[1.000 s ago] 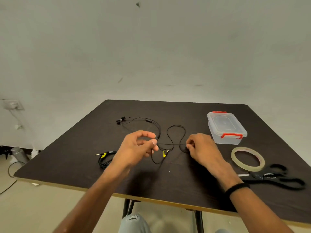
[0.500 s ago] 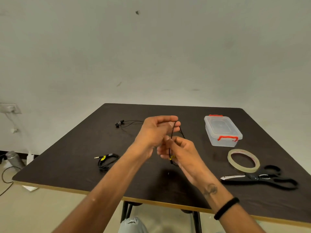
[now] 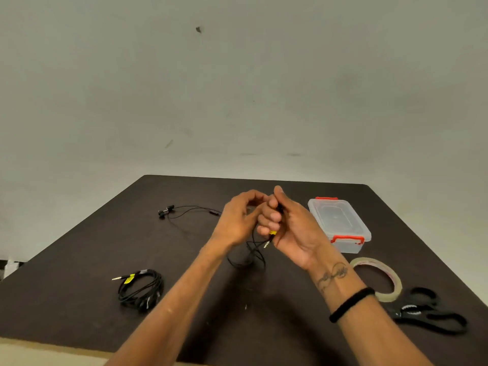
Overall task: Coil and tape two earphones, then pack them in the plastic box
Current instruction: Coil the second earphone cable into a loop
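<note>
Holding both hands up together over the middle of the frame, the person works on a black earphone cable [image 3: 253, 253]. The right hand [image 3: 287, 228] has its fingers curled round a bunch of the cable, with a yellow tag and the metal plug poking out just below the fingers. The left hand [image 3: 241, 220] is cupped beside it, fingers bent inward and touching the right hand; from where I stand I cannot tell whether it actually pinches the cable or only rests against it. Below the hands, loops of the cable hang down and reach the dark table [image 3: 79, 260]. The rest of the same cable trails off toward the left of centre, ending in the two earbuds [image 3: 165, 210], which lie on the tabletop.

At lower left of the frame a second earphone [image 3: 141, 287] lies on the table, already coiled into a bundle, with its plug and a yellow tag sticking out to the left.

Right of the hands sits the clear plastic box [image 3: 339, 223], lid on, with red clasps at its near and far ends. Nearer the lower right lies a roll of clear tape [image 3: 380, 278], flat on the table, and just beside it, at the frame's lower right, a pair of black-handled scissors [image 3: 427, 313]. A black band [image 3: 351, 303] circles the right wrist.
</note>
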Available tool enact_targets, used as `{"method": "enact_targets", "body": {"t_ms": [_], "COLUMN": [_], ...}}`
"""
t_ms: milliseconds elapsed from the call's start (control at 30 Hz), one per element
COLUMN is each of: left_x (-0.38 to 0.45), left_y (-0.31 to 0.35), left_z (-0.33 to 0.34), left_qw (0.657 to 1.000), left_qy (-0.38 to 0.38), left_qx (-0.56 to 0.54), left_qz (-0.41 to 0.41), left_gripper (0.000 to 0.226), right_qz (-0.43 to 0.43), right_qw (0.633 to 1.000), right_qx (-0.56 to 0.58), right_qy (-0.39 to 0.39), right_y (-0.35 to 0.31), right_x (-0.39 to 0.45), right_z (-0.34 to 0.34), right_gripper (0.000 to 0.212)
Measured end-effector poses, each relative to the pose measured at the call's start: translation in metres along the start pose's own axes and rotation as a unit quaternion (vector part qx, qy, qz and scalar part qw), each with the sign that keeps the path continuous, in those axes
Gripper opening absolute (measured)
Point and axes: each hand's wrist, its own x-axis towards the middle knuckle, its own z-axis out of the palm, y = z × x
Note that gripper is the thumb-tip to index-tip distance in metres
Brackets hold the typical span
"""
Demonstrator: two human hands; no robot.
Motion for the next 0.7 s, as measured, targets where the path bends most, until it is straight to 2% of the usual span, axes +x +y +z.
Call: {"method": "enact_targets", "body": {"t_ms": [100, 167, 267, 367, 533, 700], "left_x": [0.013, 0.021, 0.030, 0.029, 0.022, 0.022], "left_y": [-0.013, -0.020, -0.042, -0.055, -0.053, -0.050], "left_z": [0.022, 0.034, 0.045, 0.049, 0.046, 0.041], "left_qw": [0.984, 0.980, 0.997, 0.997, 0.973, 0.953], "left_qy": [0.004, 0.006, 0.046, 0.043, 0.003, -0.005], "left_qx": [-0.171, -0.192, -0.066, 0.052, 0.212, 0.277], "left_qz": [-0.043, -0.048, -0.011, 0.030, 0.096, 0.122], "left_gripper": [0.023, 0.033, 0.022, 0.028, 0.027, 0.027], "right_qz": [-0.001, -0.005, -0.034, -0.080, -0.102, -0.129], "right_qw": [0.996, 0.991, 0.984, 0.978, 0.970, 0.970], "right_qx": [0.090, 0.131, 0.176, 0.186, 0.191, 0.168], "right_qy": [-0.009, -0.006, 0.005, 0.046, 0.111, 0.119], "right_y": [-0.004, -0.009, -0.017, -0.018, -0.009, -0.008], "right_x": [0.028, 0.045, 0.063, 0.077, 0.080, 0.076], "right_z": [-0.010, -0.019, -0.033, -0.048, -0.060, -0.072], "right_gripper": [0.048, 0.048, 0.040, 0.038, 0.026, 0.020]}}
